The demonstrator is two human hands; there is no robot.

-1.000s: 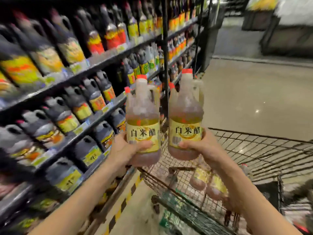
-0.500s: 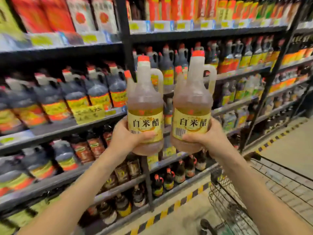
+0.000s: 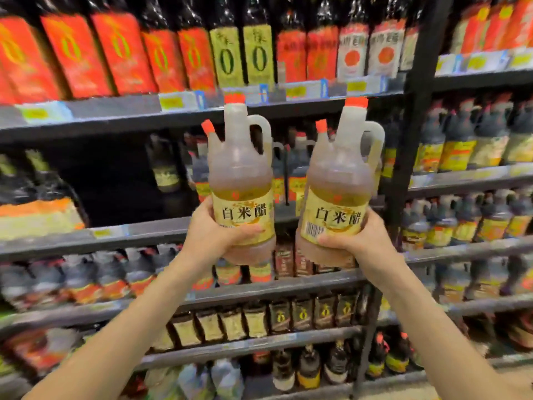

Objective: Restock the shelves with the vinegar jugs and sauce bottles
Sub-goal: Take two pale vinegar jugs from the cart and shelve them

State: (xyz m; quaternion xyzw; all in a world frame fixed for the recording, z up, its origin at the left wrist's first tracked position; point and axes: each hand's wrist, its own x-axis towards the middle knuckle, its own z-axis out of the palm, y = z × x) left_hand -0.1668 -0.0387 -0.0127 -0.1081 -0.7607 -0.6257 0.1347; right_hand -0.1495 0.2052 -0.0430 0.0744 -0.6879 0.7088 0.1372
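1. Vinegar jug: red-capped, yellow-labelled, upright, raised in front of the shelves.
2. Grasped round its lower body by left hand, thumb across the label.
3. Second vinegar jug: just beside the first, not touching, top leaning slightly right, clasped low by right hand.

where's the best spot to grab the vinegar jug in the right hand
Take the right vinegar jug by the loop handle beside its neck, coming from the right. The jug is near upright, the handle juts that way and is free, while the right hand holds the lower body at the label.
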